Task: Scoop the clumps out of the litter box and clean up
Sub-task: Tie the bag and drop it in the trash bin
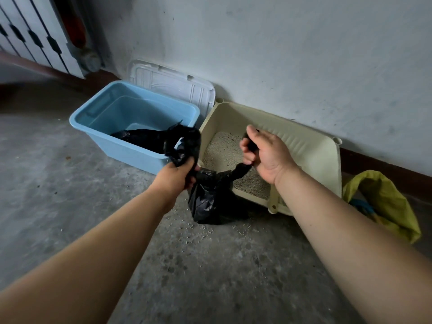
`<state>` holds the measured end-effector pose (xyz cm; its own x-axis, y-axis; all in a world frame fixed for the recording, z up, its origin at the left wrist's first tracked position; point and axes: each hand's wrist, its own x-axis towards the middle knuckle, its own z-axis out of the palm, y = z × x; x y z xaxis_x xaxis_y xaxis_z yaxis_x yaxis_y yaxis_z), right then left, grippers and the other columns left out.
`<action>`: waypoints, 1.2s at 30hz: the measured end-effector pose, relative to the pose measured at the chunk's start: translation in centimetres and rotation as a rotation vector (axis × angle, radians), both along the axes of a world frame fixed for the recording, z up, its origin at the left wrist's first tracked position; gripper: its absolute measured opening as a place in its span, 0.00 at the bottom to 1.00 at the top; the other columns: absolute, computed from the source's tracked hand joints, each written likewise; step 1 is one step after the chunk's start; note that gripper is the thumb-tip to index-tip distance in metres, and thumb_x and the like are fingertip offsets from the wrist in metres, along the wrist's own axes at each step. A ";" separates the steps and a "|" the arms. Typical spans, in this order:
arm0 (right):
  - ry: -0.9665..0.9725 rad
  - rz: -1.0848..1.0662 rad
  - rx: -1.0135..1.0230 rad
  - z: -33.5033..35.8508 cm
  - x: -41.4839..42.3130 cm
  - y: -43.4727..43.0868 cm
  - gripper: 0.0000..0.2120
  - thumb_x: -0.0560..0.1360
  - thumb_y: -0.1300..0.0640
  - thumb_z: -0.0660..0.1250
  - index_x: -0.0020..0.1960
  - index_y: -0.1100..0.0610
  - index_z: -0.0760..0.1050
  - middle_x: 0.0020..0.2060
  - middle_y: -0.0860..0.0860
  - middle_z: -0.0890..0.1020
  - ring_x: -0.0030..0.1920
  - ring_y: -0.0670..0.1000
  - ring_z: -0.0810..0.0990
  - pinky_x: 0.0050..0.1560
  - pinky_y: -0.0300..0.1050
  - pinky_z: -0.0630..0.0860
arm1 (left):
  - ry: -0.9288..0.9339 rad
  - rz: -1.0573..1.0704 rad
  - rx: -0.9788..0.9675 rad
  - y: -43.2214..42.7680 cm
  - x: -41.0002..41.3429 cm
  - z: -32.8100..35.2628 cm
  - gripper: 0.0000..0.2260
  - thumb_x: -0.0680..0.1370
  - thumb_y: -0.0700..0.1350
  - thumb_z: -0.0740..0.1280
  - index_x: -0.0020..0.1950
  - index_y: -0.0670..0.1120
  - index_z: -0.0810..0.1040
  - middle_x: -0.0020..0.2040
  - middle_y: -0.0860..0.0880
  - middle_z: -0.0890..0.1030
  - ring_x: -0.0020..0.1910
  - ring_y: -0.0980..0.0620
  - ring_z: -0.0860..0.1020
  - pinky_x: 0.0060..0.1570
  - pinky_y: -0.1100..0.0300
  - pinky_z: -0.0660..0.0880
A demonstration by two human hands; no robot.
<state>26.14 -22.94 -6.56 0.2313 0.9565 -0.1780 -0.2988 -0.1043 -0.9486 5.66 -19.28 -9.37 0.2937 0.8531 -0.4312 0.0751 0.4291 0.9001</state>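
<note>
While the concrete floor [58,141] fills most of the view, we see the cream litter box [311,146] against the wall at about one o'clock, its litter [224,148] looking mostly clean from here. At eleven o'clock sits the blue tub [98,127] with more black plastic in it, a white lid [173,83] propped behind. A yellow sack [385,202] lies at three o'clock. Dead centre, the black waste bag [210,202] rests on the floor just in front of the litter box. Our left hand [175,176] has its grip closed tight on one bunched tail of the bag; our right hand [266,155] has its grip curled around the other tail. We judge this to be the knotting step. To do it well we should keep both tails taut, cross them low near the bag's neck, and cinch firmly so nothing spills. Stray granules [198,232] on the floor will need sweeping.
</note>
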 end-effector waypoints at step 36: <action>0.124 0.497 0.015 5.4 -6.9 -0.3 0.05 0.80 0.65 0.57 0.53 0.65 0.70 0.38 0.63 0.65 0.16 0.43 0.63 0.16 0.32 0.59 | 0.319 -0.464 0.473 -2.8 0.3 -2.9 0.49 0.48 0.69 0.79 0.67 0.59 0.69 0.62 0.55 0.76 0.65 0.53 0.73 0.67 0.44 0.68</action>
<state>19.27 -23.20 -1.17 -0.2744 0.9482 -0.1603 -0.3267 -0.2487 -0.9118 5.92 -22.04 -12.28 0.5917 0.7876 -0.1723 0.4438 -0.1399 0.8851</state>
